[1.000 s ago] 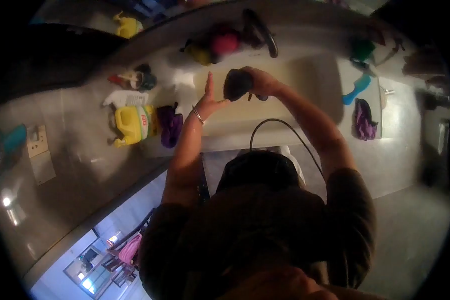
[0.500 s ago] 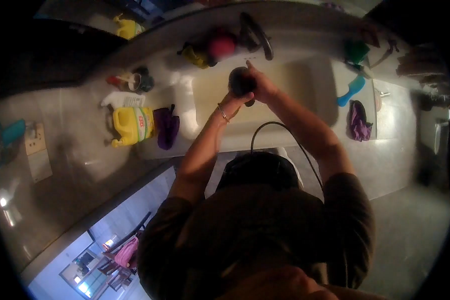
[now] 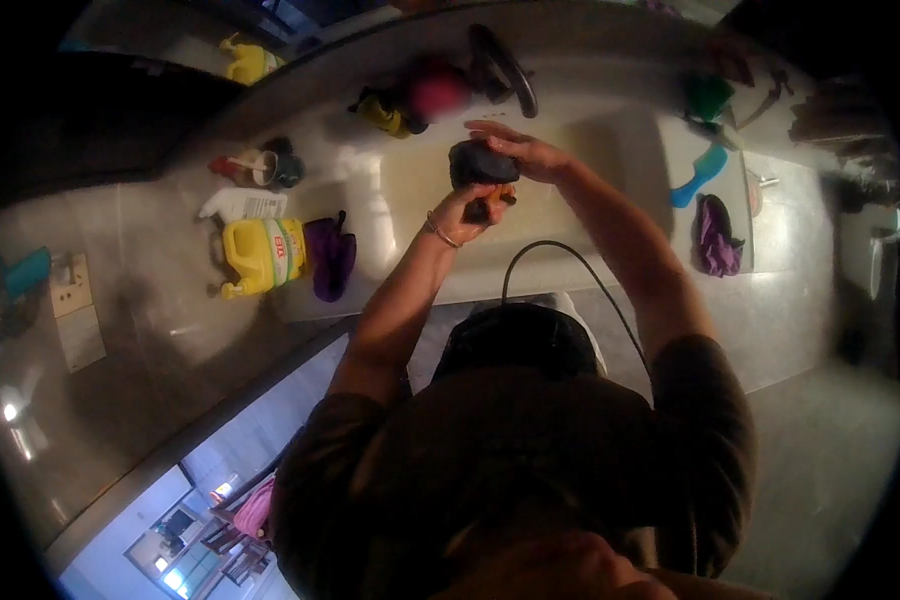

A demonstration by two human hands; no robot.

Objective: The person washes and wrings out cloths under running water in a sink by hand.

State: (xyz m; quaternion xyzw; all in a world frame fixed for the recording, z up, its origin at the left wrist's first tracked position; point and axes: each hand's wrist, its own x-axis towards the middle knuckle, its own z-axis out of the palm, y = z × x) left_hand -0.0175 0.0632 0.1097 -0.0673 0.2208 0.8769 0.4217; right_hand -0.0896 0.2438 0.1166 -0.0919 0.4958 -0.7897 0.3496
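Note:
A dark grey, soft-looking bundle (image 3: 482, 163), possibly cloth, is held over the white sink (image 3: 425, 268). My left hand (image 3: 468, 212) wraps round its lower part, and a dark end shows between the fingers. A bangle circles that wrist. My right hand (image 3: 532, 155) lies against the bundle's upper right side, its fingers stretched out over the top. The bundle's exact kind cannot be made out. Beyond the hands, the dark curved tap (image 3: 505, 70) stands at the sink's back edge.
Left of the sink are a yellow jug (image 3: 262, 257), a purple cloth (image 3: 330, 258), a white bottle (image 3: 245, 205) and a cup (image 3: 265, 165). On the right lie a blue brush (image 3: 700, 175) and another purple cloth (image 3: 717, 237). A black cable (image 3: 570, 252) arches near my body.
My right hand has loosened from its grip and its fingers now extend over the bundle. The bundle spreads wider above my left hand, which has turned and moved slightly down.

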